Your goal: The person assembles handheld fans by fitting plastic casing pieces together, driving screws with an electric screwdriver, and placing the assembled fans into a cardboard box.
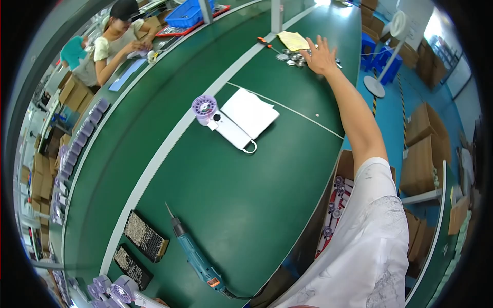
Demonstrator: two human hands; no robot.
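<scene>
My right hand (322, 57) reaches far out over the table, fingers spread, above a pile of small shiny metal parts (294, 59). A yellow sheet (294, 41) lies just left of its fingertips. Of my left hand, only what seems a sliver of skin shows at the bottom edge, beside a lavender-headed handheld fan (123, 288); its fingers are hidden. Mid-table lies another handheld fan (205, 107) with a white handle and a strap loop, next to white folded sheets (251, 114). A teal electric screwdriver (197, 259) rests nearer me, bit pointing away.
Two black screw trays (145, 235) (132, 267) sit left of the screwdriver. An orange-black screwdriver (264, 42) lies by the grey divider strip. Below the right table edge, a carton (343, 192) holds more fans. Across the table another person (120, 43) works beside a blue basket (189, 14).
</scene>
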